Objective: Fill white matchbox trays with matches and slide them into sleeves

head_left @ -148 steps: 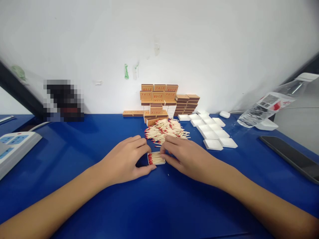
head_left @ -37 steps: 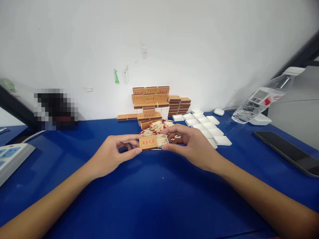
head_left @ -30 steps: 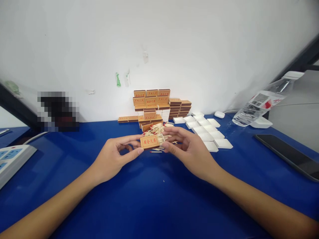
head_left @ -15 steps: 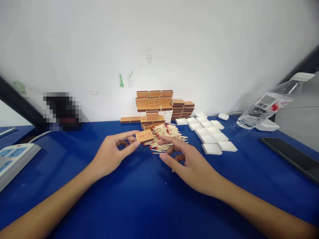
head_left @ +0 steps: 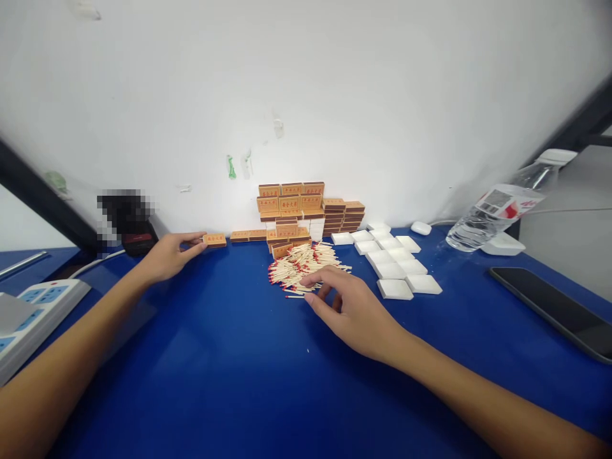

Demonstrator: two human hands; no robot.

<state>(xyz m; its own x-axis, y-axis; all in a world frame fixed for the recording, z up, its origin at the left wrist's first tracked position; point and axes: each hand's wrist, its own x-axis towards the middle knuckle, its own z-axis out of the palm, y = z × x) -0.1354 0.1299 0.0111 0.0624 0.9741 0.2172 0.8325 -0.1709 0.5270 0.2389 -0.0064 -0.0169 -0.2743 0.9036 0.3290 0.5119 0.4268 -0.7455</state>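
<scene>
Near edge: bare blue table (head_left: 215, 357), power strip (head_left: 29, 312) far left, dark phone (head_left: 554, 309) face-up far right. Right hand (head_left: 351, 309) sits at the near edge of the loose match pile (head_left: 301, 268), fingers half curled on the sticks; can't tell if any match is pinched underneath. Beside the pile on the right, a cluster of empty white trays (head_left: 396, 264). Further back, left hand (head_left: 167, 255) is stretched out to the wall, thumb and fingertips closed on the left end of a closed matchbox (head_left: 215, 240), which lies flat on the table just left of the row of boxes (head_left: 248, 235). My read on doing this well: keep the box flat, push it square against the end of the row with no gap, and let go without nudging the neighbours; keep the right hand still so it doesn't scatter the pile. Behind the row, the matchbox stack (head_left: 296, 207) leans on the wall, water bottle (head_left: 497, 213) off to the right. Writing: red characters on the tan box faces, too small to read; bottle label red and white, not legible.
</scene>
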